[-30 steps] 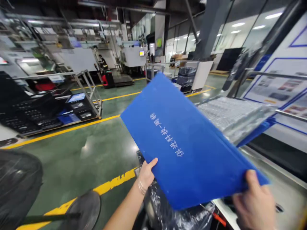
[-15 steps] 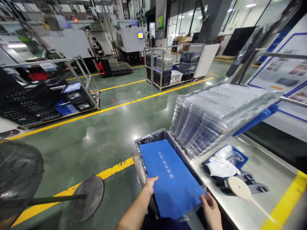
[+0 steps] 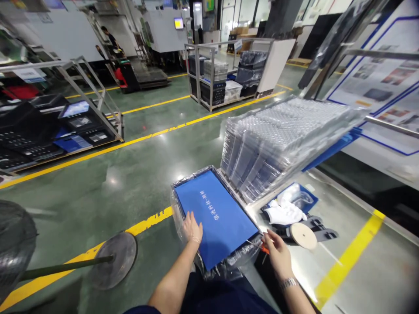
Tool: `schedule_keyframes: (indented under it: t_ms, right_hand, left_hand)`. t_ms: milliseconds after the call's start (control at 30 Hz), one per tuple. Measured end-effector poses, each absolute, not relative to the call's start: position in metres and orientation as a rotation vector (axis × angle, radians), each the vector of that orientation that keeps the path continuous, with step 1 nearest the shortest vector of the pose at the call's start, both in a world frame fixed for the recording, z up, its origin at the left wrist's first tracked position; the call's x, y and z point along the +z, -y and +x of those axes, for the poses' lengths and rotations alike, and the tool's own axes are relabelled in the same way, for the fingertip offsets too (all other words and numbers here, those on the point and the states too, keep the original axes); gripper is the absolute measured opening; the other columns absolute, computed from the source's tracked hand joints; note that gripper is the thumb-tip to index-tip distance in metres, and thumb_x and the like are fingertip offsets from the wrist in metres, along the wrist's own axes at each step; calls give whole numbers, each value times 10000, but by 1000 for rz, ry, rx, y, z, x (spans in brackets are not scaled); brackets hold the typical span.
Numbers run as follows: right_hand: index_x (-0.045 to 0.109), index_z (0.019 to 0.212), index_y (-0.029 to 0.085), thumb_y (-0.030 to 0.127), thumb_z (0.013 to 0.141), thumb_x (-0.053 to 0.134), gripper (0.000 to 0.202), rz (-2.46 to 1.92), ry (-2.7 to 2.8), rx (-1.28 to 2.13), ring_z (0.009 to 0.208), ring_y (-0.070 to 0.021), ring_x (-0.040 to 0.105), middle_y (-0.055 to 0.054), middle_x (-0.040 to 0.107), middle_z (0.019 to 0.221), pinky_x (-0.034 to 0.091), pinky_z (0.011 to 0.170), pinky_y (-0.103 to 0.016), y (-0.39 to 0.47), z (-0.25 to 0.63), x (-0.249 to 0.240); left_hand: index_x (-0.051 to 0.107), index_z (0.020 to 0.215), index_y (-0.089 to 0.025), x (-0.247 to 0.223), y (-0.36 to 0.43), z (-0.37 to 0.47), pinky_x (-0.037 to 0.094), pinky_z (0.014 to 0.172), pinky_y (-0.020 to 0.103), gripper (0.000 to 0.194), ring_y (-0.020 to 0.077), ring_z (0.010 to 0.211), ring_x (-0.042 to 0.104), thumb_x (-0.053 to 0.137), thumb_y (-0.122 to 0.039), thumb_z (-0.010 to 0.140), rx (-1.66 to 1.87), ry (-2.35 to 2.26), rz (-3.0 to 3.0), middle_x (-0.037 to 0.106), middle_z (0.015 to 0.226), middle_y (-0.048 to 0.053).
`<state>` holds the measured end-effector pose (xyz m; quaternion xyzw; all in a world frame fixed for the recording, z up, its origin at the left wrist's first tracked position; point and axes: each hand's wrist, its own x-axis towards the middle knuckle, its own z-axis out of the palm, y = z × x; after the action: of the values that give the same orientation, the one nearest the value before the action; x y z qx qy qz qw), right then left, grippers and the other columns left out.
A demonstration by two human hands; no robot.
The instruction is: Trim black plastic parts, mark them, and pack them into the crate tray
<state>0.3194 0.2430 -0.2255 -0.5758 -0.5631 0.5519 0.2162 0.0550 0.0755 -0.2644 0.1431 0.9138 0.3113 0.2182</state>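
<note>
A flat blue sheet (image 3: 222, 218) with white lettering lies in a dark box lined with clear plastic (image 3: 225, 267). My left hand (image 3: 192, 229) rests on the sheet's left edge, fingers stretched out and holding nothing. Over the box's right near corner, my right hand (image 3: 276, 250) is closed with its fingertips together. A slim tool (image 3: 264, 249) with an orange handle and a thin metal tip shows at those fingers; its exact kind is unclear. The tip points left over the sheet's near right corner.
Plastic-wrapped stacked trays (image 3: 255, 152) stand beyond the box. On the metal bench lie white gloves (image 3: 286, 212) and a round beige disc (image 3: 303, 236). A fan base (image 3: 114, 261) stands at left. Wheeled racks (image 3: 212, 93) and a distant person (image 3: 109, 37) are farther back.
The sheet now lies lower and flatter in the box. My left hand has opened out along its edge. My right hand has left the sheet's corner, and the orange-handled tool now shows in it.
</note>
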Motion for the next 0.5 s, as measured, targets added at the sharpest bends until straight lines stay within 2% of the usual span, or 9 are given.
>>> schedule_keyframes:
  t_ms: [67, 133, 200, 267, 333, 400, 500]
  right_hand:
    - [600, 1226, 163, 397, 979, 591, 339, -1609, 1686, 1473, 1002, -201, 666, -78, 654, 1185, 575, 867, -413, -256, 317, -227]
    - [606, 1217, 166, 388, 974, 599, 329, -1638, 1848, 1419, 1037, -209, 652, -81, 642, 1209, 565, 887, -426, -268, 314, -233]
    - [619, 1190, 167, 376, 965, 615, 307, -1679, 2043, 1379, 1047, -212, 644, -78, 642, 1204, 556, 902, -434, -277, 312, -241]
    - [626, 1178, 169, 368, 959, 626, 296, -1726, 2246, 1347, 1052, -213, 640, -77, 642, 1205, 549, 913, -440, -277, 309, -251]
    - [625, 1187, 173, 366, 954, 632, 302, -1781, 2430, 1303, 1076, -220, 632, -81, 632, 1230, 540, 930, -452, -271, 308, -260]
    - [617, 1211, 176, 365, 951, 635, 321, -1840, 2571, 1237, 1121, -235, 615, -88, 613, 1273, 525, 958, -474, -260, 306, -268]
    - [610, 1228, 184, 361, 953, 632, 328, -1916, 2675, 1146, 1158, -245, 595, -92, 592, 1312, 510, 980, -486, -247, 305, -275]
  left_hand:
    - [350, 1518, -122, -261, -75, 78, -26, 1263, 412, 735, 246, 1548, 84, 583, -202, 825, 660, -2399, 802, 187, 1660, 127]
    - [418, 1495, -157, -263, -73, 99, -55, 1260, 393, 764, 236, 1544, 114, 641, -322, 783, 458, -2213, 1085, 259, 1642, 84]
    - [437, 1482, -124, -271, -68, 111, -46, 1255, 477, 841, 302, 1535, 144, 690, -398, 728, 242, -2104, 1175, 270, 1629, 129]
    - [444, 1461, -47, -281, -64, 114, 8, 1227, 603, 866, 393, 1508, 197, 707, -389, 710, 25, -2088, 1134, 305, 1588, 233]
    - [456, 1435, 0, -288, -61, 110, 73, 1195, 669, 825, 439, 1477, 252, 699, -347, 728, -141, -2109, 1084, 367, 1531, 301]
    - [448, 1435, 14, -287, -63, 105, 86, 1202, 652, 774, 427, 1476, 262, 661, -329, 775, -206, -2125, 1117, 385, 1520, 306]
    - [362, 1500, -19, -275, -80, 109, 55, 1241, 561, 786, 372, 1512, 194, 590, -361, 830, -136, -2094, 1305, 272, 1604, 241]
